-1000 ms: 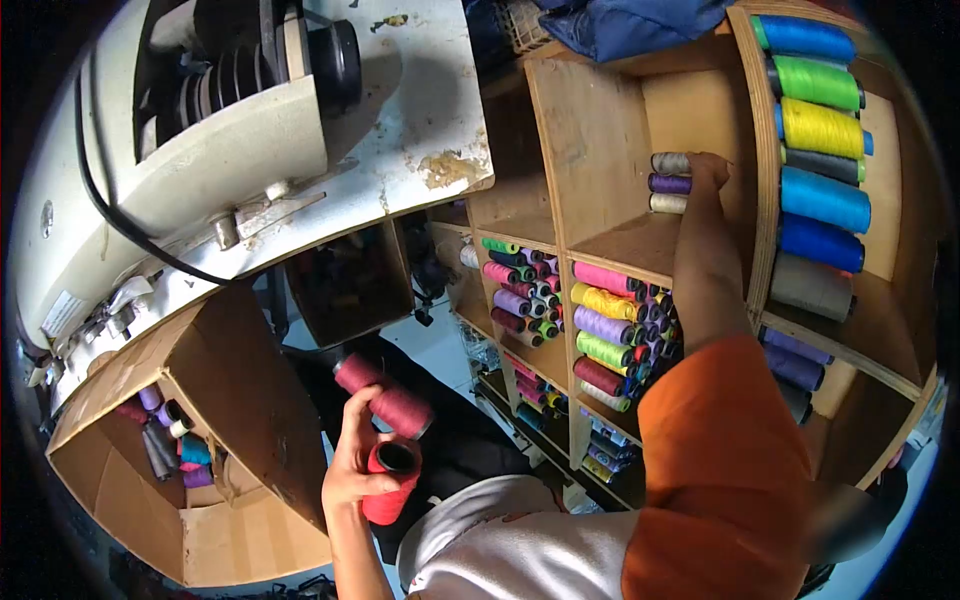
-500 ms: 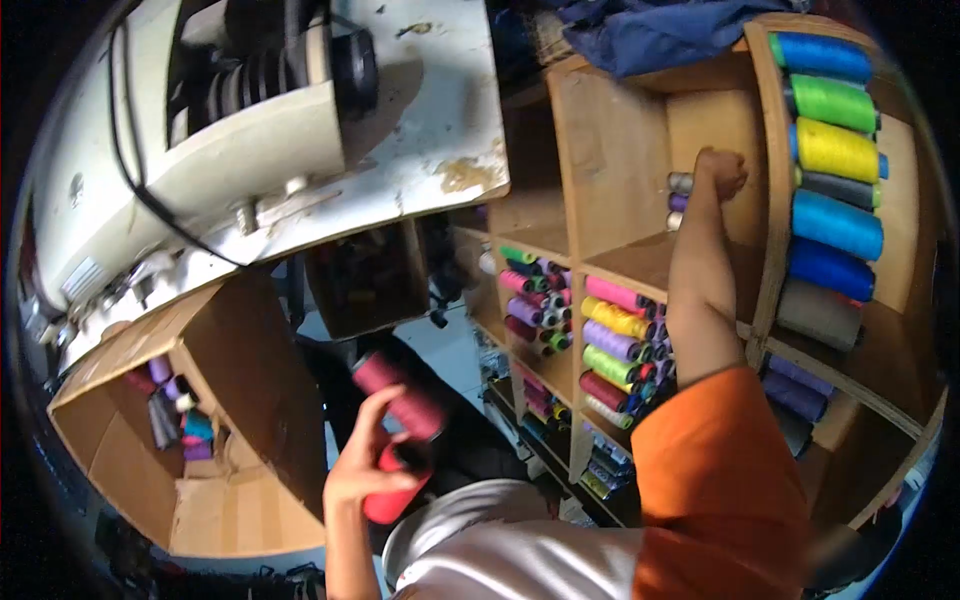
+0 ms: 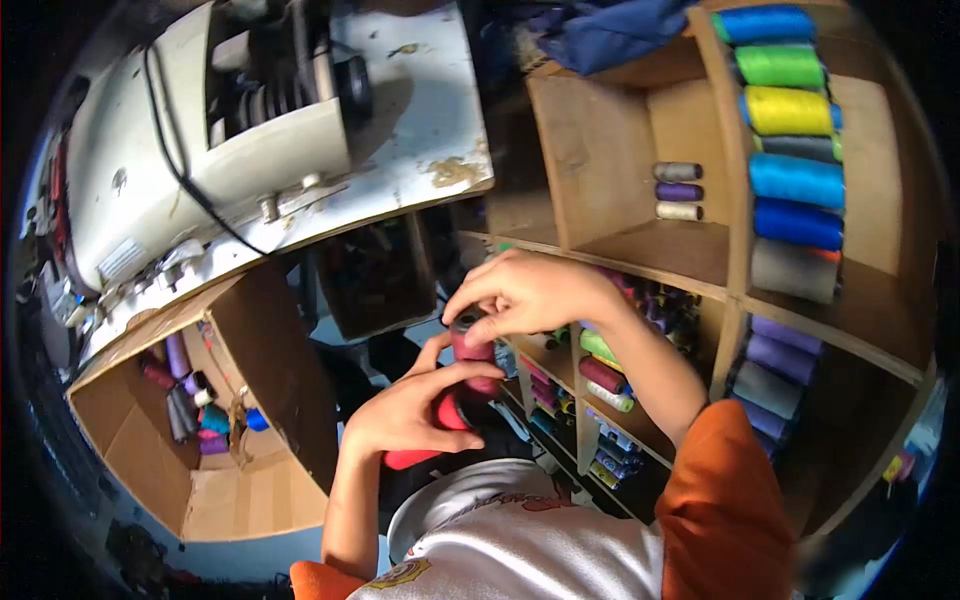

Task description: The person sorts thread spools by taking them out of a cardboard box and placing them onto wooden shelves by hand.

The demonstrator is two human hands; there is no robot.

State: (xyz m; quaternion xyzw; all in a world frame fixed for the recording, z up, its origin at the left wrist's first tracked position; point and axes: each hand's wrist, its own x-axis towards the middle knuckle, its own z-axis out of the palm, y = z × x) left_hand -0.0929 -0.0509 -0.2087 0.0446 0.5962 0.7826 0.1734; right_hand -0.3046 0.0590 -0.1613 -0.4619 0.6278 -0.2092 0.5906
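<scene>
In front of my body, my left hand (image 3: pixel 412 408) is wrapped around the lower part of a maroon thread spool (image 3: pixel 473 348) and also holds a bright red thread spool (image 3: pixel 412 459) against the palm. My right hand (image 3: pixel 530 292) has its fingers closed on the dark top end of the maroon spool, which stands nearly upright between both hands. Fingers hide much of both spools. In the upper shelf compartment lie three small spools: a grey one (image 3: pixel 679 171), a purple one (image 3: pixel 680 191) and a cream one (image 3: pixel 680 211).
A wooden shelf (image 3: pixel 560 160) rises at the right, holding large spools such as a yellow one (image 3: pixel 790 110) and many others lower down. An open cardboard box (image 3: pixel 262 400) with several spools stands at the left. Above it is a sewing machine (image 3: pixel 270 145) on a white table (image 3: pixel 440 110).
My right hand has come out of the upper shelf compartment and down to the maroon spool. The maroon spool, tilted before, is now more upright. The three small spools stay in the compartment.
</scene>
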